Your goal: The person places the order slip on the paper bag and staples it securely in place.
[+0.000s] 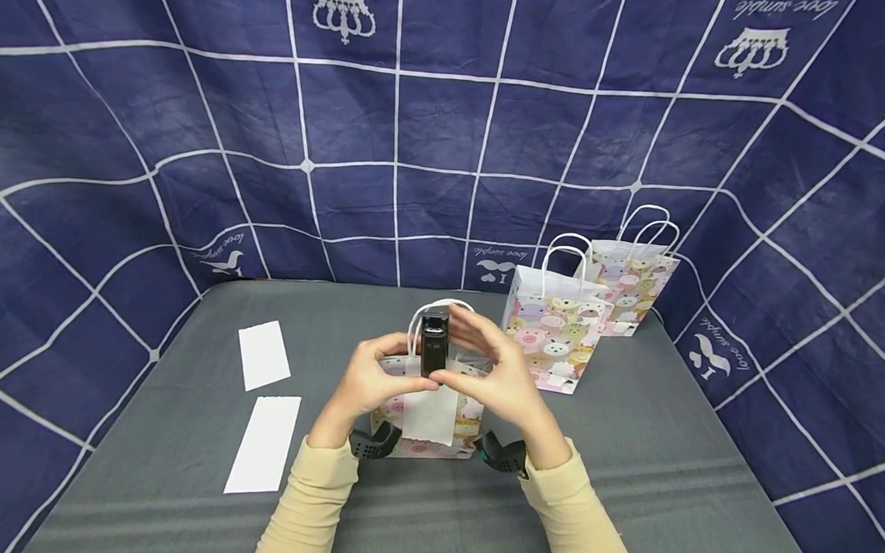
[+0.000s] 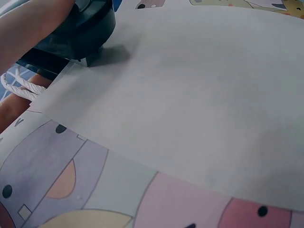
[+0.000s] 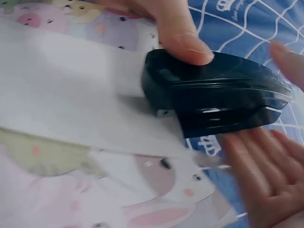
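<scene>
Both hands are at a black stapler (image 1: 435,343) at the top edge of a small animal-print paper bag (image 1: 467,410). The left hand (image 1: 379,372) holds it from the left and the right hand (image 1: 499,371) from the right, thumb tips meeting at its lower end. A white paper sheet (image 1: 431,416) lies against the bag's front. In the right wrist view the stapler (image 3: 209,90) overlaps the sheet's edge, a thumb pressing on its body and fingers under it. The left wrist view shows mostly the white sheet (image 2: 180,99) over the print. Some fingers are hidden behind the bag.
Two more animal-print bags with white handles stand at the back right, the nearer bag (image 1: 552,336) in front of the farther bag (image 1: 633,286). Left on the grey table (image 1: 179,430) lie an upper paper sheet (image 1: 264,356) and a lower paper sheet (image 1: 263,444). Blue gridded cloth (image 1: 353,113) hangs behind.
</scene>
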{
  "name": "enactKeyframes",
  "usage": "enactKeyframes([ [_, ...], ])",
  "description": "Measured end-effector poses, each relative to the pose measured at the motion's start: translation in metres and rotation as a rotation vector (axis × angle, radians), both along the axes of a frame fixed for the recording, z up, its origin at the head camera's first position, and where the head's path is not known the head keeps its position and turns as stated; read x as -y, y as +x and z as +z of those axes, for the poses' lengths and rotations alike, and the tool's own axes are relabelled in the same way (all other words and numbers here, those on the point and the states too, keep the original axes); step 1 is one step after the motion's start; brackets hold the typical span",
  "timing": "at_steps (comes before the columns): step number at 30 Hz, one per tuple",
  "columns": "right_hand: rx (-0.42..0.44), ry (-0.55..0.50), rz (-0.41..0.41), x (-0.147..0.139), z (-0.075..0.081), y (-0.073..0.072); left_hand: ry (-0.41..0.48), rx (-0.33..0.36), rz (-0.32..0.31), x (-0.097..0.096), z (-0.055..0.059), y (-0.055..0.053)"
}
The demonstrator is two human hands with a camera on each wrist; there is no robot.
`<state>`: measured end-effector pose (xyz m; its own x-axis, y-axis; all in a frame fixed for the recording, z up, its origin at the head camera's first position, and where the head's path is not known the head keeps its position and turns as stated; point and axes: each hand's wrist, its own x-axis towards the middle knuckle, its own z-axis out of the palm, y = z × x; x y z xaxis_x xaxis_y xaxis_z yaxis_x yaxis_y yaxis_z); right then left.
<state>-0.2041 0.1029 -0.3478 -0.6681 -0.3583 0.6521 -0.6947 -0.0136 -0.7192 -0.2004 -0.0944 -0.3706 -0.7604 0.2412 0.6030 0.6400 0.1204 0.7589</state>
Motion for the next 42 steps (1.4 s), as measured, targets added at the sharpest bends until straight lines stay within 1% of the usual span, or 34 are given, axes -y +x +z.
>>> enactKeyframes([
  [2,-0.098,-0.101,-0.013,-0.004,-0.006,-0.001,-0.004,0.0,0.005,0.0,0.0,0.0],
  [4,-0.192,-0.206,-0.059,-0.009,-0.015,-0.003,-0.007,0.003,0.003,-0.001,0.001,0.0],
  [5,-0.224,-0.252,-0.078,-0.012,-0.019,-0.004,-0.008,0.003,0.003,-0.001,0.001,0.0],
  [7,-0.245,-0.305,-0.114,-0.017,-0.027,-0.007,-0.007,0.005,0.008,-0.001,0.002,0.0],
  [8,-0.235,-0.303,-0.123,-0.02,-0.031,-0.008,-0.005,0.003,0.01,-0.001,0.002,0.0],
  [9,-0.216,-0.284,-0.114,-0.022,-0.036,-0.009,-0.004,0.004,0.013,-0.001,0.003,0.0],
  [10,-0.172,-0.237,-0.105,-0.024,-0.038,-0.008,-0.003,0.007,0.016,-0.001,0.003,0.001],
  [11,-0.111,-0.171,-0.09,-0.026,-0.039,-0.007,-0.004,0.01,0.02,-0.001,0.004,0.001],
  [13,0.023,0.011,-0.084,-0.031,-0.041,-0.003,-0.003,0.018,0.02,0.0,0.004,0.001],
  [14,0.091,0.112,-0.095,-0.033,-0.044,-0.003,-0.001,0.023,0.018,0.0,0.004,0.001],
  [16,0.204,0.278,-0.108,-0.035,-0.044,0.001,-0.002,0.032,0.015,0.0,0.004,0.001],
  [17,0.24,0.329,-0.114,-0.036,-0.045,0.001,-0.001,0.036,0.014,0.0,0.004,0.001],
  [19,0.272,0.377,-0.139,-0.037,-0.048,0.0,0.0,0.042,0.014,0.0,0.004,0.001],
  [21,0.268,0.374,-0.155,-0.036,-0.046,0.002,-0.003,0.048,0.019,0.0,0.004,0.0],
  [23,0.251,0.381,-0.189,-0.035,-0.045,0.002,-0.004,0.056,0.021,0.0,0.004,0.0],
  [26,0.224,0.383,-0.231,-0.033,-0.046,0.001,-0.002,0.068,0.012,0.0,0.004,0.0],
  [28,0.207,0.373,-0.239,-0.032,-0.047,0.0,-0.002,0.07,0.0,0.0,0.003,0.0],
  [31,0.19,0.358,-0.237,-0.03,-0.049,-0.001,-0.002,0.063,-0.012,-0.001,0.003,0.0],
  [35,0.18,0.344,-0.207,-0.029,-0.048,-0.001,0.003,0.04,-0.008,0.0,0.001,-0.001],
  [38,0.175,0.279,-0.184,-0.026,-0.045,-0.001,0.013,0.018,-0.007,0.0,0.001,-0.002],
  [42,0.14,0.129,-0.192,-0.017,-0.041,-0.003,0.023,0.017,-0.021,0.001,0.0,-0.003],
])
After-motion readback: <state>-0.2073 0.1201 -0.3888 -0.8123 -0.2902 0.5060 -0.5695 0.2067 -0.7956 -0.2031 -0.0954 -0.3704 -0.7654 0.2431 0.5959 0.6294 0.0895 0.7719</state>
